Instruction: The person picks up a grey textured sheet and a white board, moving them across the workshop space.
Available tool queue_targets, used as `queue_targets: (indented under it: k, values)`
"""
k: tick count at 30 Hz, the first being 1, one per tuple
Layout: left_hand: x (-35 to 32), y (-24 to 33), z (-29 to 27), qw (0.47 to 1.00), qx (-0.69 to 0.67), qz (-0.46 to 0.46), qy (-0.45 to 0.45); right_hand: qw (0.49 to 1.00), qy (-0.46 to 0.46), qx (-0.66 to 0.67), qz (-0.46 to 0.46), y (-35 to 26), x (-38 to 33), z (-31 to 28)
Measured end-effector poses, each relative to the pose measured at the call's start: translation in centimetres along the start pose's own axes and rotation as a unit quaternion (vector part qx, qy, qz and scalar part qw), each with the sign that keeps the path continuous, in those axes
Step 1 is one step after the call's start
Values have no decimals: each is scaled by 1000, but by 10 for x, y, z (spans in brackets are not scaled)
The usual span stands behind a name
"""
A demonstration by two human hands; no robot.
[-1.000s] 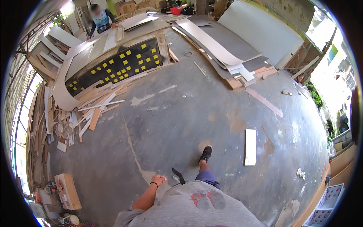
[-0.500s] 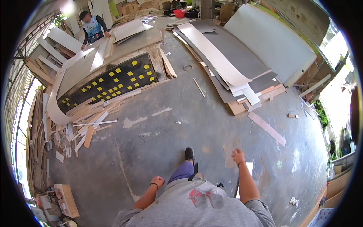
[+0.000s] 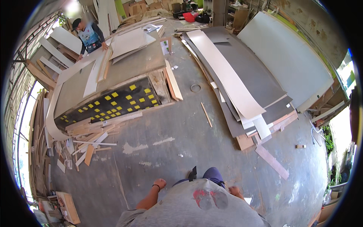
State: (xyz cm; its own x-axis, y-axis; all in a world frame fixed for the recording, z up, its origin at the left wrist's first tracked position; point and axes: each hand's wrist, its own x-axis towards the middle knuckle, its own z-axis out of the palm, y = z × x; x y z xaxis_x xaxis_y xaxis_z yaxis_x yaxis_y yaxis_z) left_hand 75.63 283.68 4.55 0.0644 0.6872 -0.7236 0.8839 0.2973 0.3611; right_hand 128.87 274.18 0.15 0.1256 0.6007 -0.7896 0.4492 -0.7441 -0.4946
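Note:
Above the concrete floor (image 3: 151, 166), my left hand (image 3: 160, 184) hangs beside my body, its fingers curled into a loose fist with nothing showing in it. A dark band circles that wrist. My right hand (image 3: 235, 191) is low at my other side, partly cut off by my shirt; its visible fingers look curled, and no object shows in them. Neither hand touches any board. Ahead to the right lies a stack of large sheets (image 3: 261, 72), topped by a long pale strip (image 3: 223, 68).
On the left stands a large worktable (image 3: 151, 56) with a black, yellow-squared side; a co-worker (image 3: 89, 36) leans over its far edge. Wood offcuts (image 3: 90, 147) litter the floor before it. A thin stick (image 3: 206, 114), a ring (image 3: 195, 88) and a pale plank (image 3: 272, 162) lie ahead.
My view has tilted up as I step, so the table and sheets sit lower in the picture. My right hand has swung back toward my body. My left hand stays in a fist.

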Motion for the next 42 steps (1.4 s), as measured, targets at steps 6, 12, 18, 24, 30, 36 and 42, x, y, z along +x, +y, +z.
queue_targets:
  k: [6,12,18,24,30,36,42]
  values:
    - [108,89,-100,955,-258,-87,115,994,1,-93,63,15,85,-45]
    - [173,193,-153,991,-86,-105,15,958,-33,-284,4,-114,201,-163]
    - [259,243,-183,968,-201,-106,106,981,39,-139,-130,-343,383,-297]
    - [358,227,-179,989,-69,-123,41,957,65,176,-219,-663,420,-331]
    - [441,254,-259,976,-71,-206,-16,967,14,-158,-200,-685,550,-319]
    - [511,354,-436,927,-281,-182,166,993,-59,-63,78,-624,584,-381]
    - [582,397,-513,904,-362,-150,171,812,-137,-561,-88,-665,600,-409]
